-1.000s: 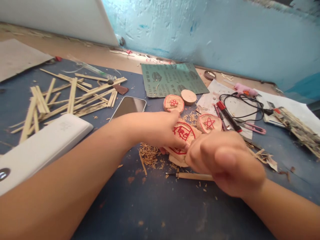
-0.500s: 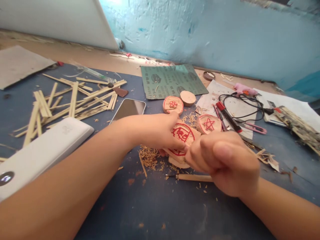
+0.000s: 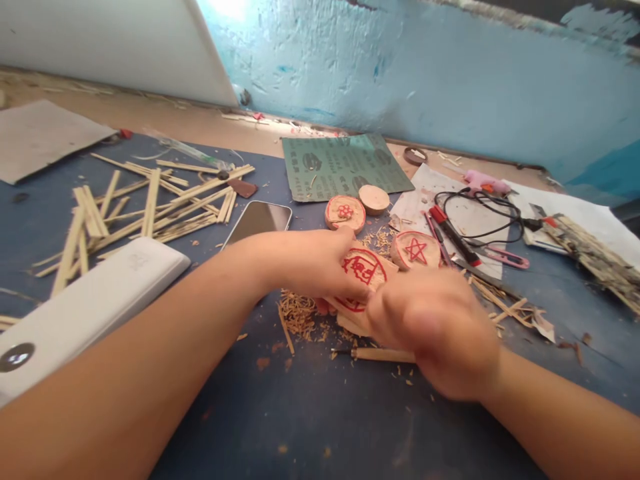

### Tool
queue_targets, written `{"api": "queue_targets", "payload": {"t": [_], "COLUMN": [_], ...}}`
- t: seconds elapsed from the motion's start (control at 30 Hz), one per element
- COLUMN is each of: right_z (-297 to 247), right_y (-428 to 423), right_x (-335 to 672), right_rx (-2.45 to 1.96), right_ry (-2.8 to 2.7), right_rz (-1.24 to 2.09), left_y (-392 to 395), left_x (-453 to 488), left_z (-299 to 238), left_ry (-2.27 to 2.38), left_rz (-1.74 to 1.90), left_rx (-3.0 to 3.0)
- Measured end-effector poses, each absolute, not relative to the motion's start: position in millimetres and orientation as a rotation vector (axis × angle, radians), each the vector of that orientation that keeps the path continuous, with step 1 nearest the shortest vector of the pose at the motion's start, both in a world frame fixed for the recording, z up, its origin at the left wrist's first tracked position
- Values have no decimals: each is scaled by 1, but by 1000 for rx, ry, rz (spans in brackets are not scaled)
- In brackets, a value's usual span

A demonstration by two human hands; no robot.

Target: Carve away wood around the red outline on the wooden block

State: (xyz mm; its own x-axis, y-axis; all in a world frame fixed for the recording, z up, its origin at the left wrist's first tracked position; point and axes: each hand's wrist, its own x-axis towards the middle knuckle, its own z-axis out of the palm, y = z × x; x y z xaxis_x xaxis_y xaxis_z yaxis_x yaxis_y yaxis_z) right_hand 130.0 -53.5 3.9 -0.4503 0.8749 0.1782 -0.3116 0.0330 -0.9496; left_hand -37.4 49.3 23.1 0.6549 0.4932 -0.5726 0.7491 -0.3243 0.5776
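My left hand [image 3: 320,263] grips a pale wooden piece with a red drawing [image 3: 367,267] by its left side, thumb on top and fingertips showing below. My right hand [image 3: 435,327] is a fist, smeared by motion, pressed close to the wooden piece's right edge; whatever it holds is hidden inside it. In front of the wooden piece lies a carving tool with a wooden handle [image 3: 380,354], its right end behind my right hand. Wood shavings [image 3: 299,315] lie around the piece. Behind it is a round wood slice with a red star [image 3: 415,250].
A slice with a red flower [image 3: 345,212] and a plain slice [image 3: 374,199] sit by green sandpaper [image 3: 345,167]. Left are a phone [image 3: 260,221], a white power bank [image 3: 100,300] and several wooden sticks [image 3: 150,200]. Right are a red marker [image 3: 455,235], a black cable [image 3: 470,230] and bark [image 3: 595,260].
My right fist has moved slightly left and down along the wooden piece. My left hand keeps its grip. The camera view has tilted slightly.
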Motion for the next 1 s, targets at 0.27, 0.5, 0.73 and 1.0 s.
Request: {"api": "queue_targets", "payload": {"t": [0.27, 0.5, 0.73, 1.0], "right_z": [-4, -3, -8, 11], "right_y": [-38, -26, -27, -33], "right_x": [133, 137, 145, 152], "right_rx": [-609, -657, -280, -439], "right_ry": [-1001, -761, -885, -1162], "right_rz": [1702, 1826, 2105, 1877], "left_y": [49, 52, 53, 54], "left_x": [-35, -36, -37, -38], "left_z": [29, 24, 18, 17], "left_ry": [945, 929, 938, 934], "left_rz": [-392, -326, -386, -377], "left_rx": [1901, 2005, 2107, 2094]}}
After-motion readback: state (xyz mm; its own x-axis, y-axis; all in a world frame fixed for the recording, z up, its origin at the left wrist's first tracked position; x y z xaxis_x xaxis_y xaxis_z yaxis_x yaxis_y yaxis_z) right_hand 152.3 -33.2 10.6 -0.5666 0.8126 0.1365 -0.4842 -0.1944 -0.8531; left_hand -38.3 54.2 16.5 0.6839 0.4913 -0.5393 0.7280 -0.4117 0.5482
